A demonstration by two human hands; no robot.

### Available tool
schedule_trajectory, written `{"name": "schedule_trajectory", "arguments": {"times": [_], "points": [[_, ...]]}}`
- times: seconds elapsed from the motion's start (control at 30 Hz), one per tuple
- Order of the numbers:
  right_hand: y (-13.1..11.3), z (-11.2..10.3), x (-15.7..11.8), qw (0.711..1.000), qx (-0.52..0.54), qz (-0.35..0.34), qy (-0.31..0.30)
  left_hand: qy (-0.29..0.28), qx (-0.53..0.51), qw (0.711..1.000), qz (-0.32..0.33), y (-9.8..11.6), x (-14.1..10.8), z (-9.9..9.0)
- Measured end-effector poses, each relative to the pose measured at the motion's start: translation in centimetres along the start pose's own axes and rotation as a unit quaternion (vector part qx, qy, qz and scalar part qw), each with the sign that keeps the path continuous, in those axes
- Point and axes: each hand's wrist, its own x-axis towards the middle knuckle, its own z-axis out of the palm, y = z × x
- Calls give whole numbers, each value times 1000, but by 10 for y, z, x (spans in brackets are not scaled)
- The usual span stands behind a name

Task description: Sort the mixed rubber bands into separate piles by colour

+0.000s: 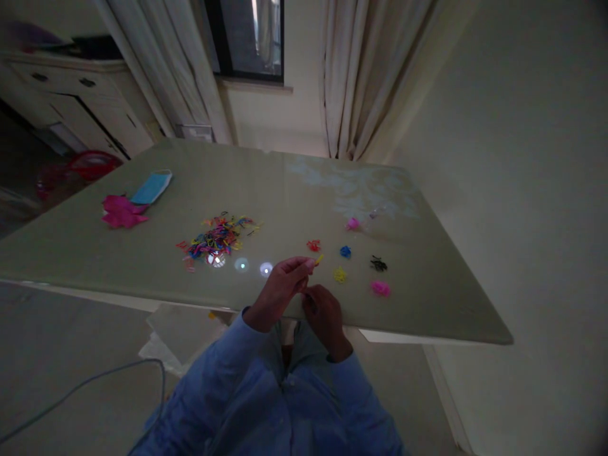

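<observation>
My left hand (285, 286) is pinching a small yellow rubber band (320, 259) between thumb and fingertips, just above the table. My right hand (324, 310) is curled closed beside it, close to the left fingers; what it holds, if anything, is hidden. To the right of my hands lie little sorted heaps of bands: red (313, 245), blue (346, 252), yellow (339, 274), black (379, 263) and pink (380, 289). A larger mixed pile of coloured bands (216, 239) spreads to the left.
The glossy table (266, 190) reaches toward a curtained window. On its left lie a blue face mask (152, 187) and a crumpled pink piece (122, 211). Another pink bundle (353, 223) sits behind the sorted heaps. A wall (513, 177) borders the right side.
</observation>
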Motion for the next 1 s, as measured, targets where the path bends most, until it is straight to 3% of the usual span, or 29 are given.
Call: {"name": "schedule_trajectory", "arguments": {"times": [0.1,0.2,0.33,0.43,0.63,0.73,0.83,1.0], "points": [[-2,-1,1,1000,-12,16,-10,-5,71,997,3,-13,16,3],[0,1,0,1000,-11,15,-2,-17,213,976,54,-30,39,4],[5,7,-3,999,-28,25,2,-72,433,886,150,-49,65,3],[8,9,-5,998,-49,30,5,-106,523,825,187,-55,75,3],[4,6,-5,999,-50,13,4,-134,595,769,189,-60,91,-5],[2,3,-5,999,-43,10,-1,-149,593,768,191,-60,92,-11],[1,1,-4,1000,-22,5,-5,-150,558,794,189,-56,85,-18],[0,-4,-2,1000,22,5,-2,-92,509,834,191,-46,62,-43]]}}
